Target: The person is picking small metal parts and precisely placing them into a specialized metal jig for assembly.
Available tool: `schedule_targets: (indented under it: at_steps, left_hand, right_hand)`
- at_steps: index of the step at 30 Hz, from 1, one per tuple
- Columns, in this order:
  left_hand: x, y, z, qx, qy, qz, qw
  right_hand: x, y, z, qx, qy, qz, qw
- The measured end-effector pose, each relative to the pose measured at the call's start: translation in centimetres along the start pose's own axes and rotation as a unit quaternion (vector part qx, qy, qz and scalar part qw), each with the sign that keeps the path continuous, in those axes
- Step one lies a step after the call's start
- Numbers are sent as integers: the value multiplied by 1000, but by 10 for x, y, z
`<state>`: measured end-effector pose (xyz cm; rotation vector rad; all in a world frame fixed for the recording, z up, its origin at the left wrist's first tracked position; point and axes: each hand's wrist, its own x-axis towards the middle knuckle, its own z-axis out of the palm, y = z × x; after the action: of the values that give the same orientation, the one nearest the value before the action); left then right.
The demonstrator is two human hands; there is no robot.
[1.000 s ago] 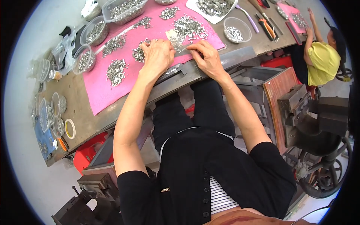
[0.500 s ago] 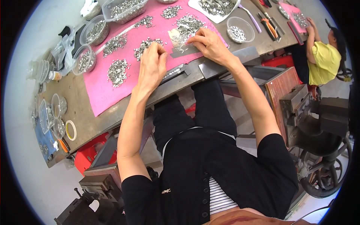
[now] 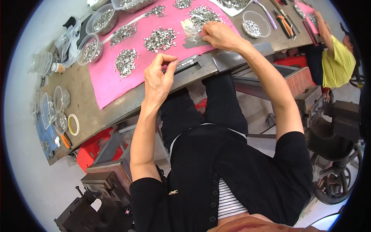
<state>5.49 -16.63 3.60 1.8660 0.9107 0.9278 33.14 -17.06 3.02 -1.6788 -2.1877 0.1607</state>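
My left hand is at the bench's front edge, thumb and forefinger pinched together; anything between them is too small to make out. Its fingertips are at the left end of a narrow metal bar carrying a row of small shiny pieces. My right hand is curled with fingertips drawn together, and what they hold is hidden. Beside those fingertips, thin silvery strands lie on a grey plate. Behind them spreads a pile of small metal pieces. Another pile lies between my hands.
A pink sheet covers part of the bench, with further piles of metal bits. Clear plastic tubs of pieces stand around it. Orange-handled pliers and a tape roll lie on the bench. A person in yellow works at the right.
My left hand has moved from the pile back toward me, down to the metal bar. My right hand has shifted slightly right and up, staying by the strands. The view has shifted a little.
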Motion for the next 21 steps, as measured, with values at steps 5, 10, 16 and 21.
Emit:
schedule_targets:
  at_steps: [5, 10, 16, 21]
  left_hand:
    - [-6, -3, 0, 51, -16, 24, 998]
    - [-5, -11, 7, 102, -11, 93, 990]
    - [-4, -7, 12, 167, -9, 114, 979]
    - [-3, -10, 14, 173, -3, 126, 977]
  right_hand:
    - [-12, -9, -3, 0, 27, -17, 999]
    - [-18, -32, -25, 155, 35, 130, 979]
    - [-36, -48, -14, 330, 114, 169, 922]
    - [-45, -66, 19, 471, 200, 136, 849]
